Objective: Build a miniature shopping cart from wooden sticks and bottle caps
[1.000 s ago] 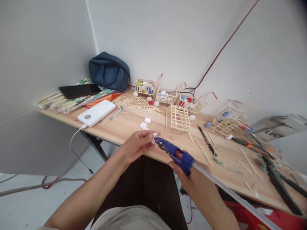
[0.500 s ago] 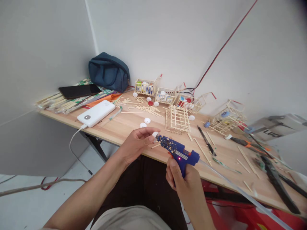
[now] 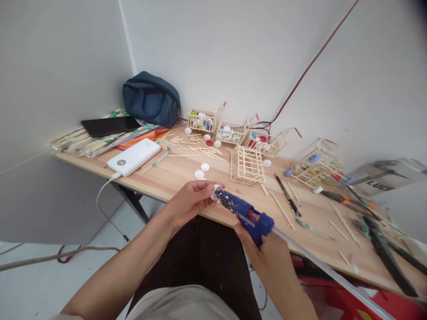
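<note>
Between the thumb and fingers of my left hand [image 3: 191, 201] is a white bottle cap [image 3: 216, 191], its hollow side turned to the right. My right hand [image 3: 267, 255] is wrapped round the handle of a blue glue gun [image 3: 245, 213], whose nozzle points into the cap. A long clear glue stick [image 3: 320, 264] runs out of the gun's back end. Just beyond my left hand, two more white caps [image 3: 202, 170] lie on the wooden table [image 3: 180, 178]. A basket frame of thin sticks [image 3: 247, 165] stands past the gun.
Several small stick carts [image 3: 202, 121] with coloured caps line the back wall. Loose sticks [image 3: 208, 153] lie mid-table. At left are a white power bank [image 3: 134, 157], a phone [image 3: 110, 126] and a blue bag [image 3: 151, 98]. A black pen-like tool [image 3: 287, 195] and pliers [image 3: 387, 255] lie at right.
My right hand has tilted and turned the glue gun, bringing its nozzle inside the cap's hollow. The cap in my left hand now shows its open side more.
</note>
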{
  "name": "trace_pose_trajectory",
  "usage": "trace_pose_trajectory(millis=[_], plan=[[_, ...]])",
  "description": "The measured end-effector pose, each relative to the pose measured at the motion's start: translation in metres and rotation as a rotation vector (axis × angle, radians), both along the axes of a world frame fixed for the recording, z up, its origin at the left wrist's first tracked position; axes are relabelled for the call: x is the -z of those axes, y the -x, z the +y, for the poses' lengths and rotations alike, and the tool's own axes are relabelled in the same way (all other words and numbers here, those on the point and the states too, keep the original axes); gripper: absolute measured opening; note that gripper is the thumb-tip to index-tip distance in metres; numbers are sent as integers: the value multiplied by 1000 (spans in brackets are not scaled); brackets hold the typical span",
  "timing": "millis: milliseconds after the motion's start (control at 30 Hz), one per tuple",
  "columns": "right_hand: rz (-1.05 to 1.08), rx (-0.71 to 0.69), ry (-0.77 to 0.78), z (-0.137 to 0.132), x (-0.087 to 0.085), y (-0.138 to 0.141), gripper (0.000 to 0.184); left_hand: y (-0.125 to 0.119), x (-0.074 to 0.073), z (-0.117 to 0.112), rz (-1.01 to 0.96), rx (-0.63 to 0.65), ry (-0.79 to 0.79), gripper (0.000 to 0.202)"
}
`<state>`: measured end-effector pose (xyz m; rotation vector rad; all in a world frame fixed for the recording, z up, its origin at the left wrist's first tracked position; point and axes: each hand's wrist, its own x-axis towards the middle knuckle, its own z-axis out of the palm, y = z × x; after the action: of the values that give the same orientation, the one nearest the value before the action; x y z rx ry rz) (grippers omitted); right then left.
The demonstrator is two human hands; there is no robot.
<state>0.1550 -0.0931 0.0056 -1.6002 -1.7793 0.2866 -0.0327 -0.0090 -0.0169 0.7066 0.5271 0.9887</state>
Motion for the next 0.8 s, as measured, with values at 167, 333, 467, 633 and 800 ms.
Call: trace_pose_trajectory(millis=[167, 333, 467, 633, 800], plan=[[-45, -89, 70, 4, -5, -8, 25, 1, -3, -1, 13, 5, 1, 37], [247, -17, 188, -2, 4, 4, 32, 3, -8, -3, 112, -53, -120, 31], [726, -89, 444, -6, 16, 17, 46, 3, -11, -5, 214, -135, -237, 40], [1184, -74, 636, -9, 21, 23, 49, 2, -12, -6, 255, -211, -369, 50], [1288, -87, 633, -9, 20, 20, 46, 0, -14, -7, 209, -184, -413, 50]])
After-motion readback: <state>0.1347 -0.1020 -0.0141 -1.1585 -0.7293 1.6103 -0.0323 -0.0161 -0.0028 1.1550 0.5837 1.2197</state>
